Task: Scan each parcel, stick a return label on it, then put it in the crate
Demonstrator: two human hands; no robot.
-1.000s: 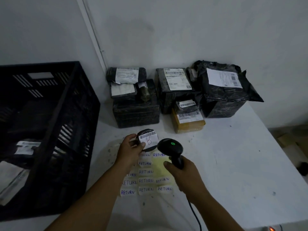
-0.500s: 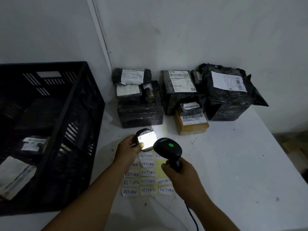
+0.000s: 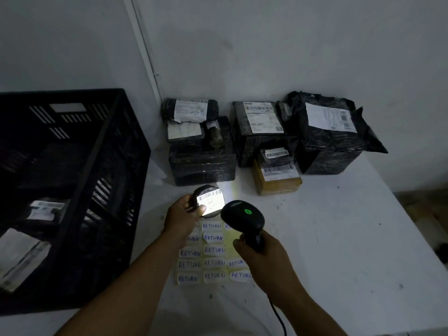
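Above the return labels [image 3: 213, 251] we pinch the small round parcel [image 3: 208, 200] in our left hand [image 3: 181, 214], barcode face tilted toward the scanner [image 3: 242, 217] gripped in our right hand [image 3: 264, 260].

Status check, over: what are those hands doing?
Left hand grips small parcel. Right hand aims scanner, light on its barcode. Nothing in the way.
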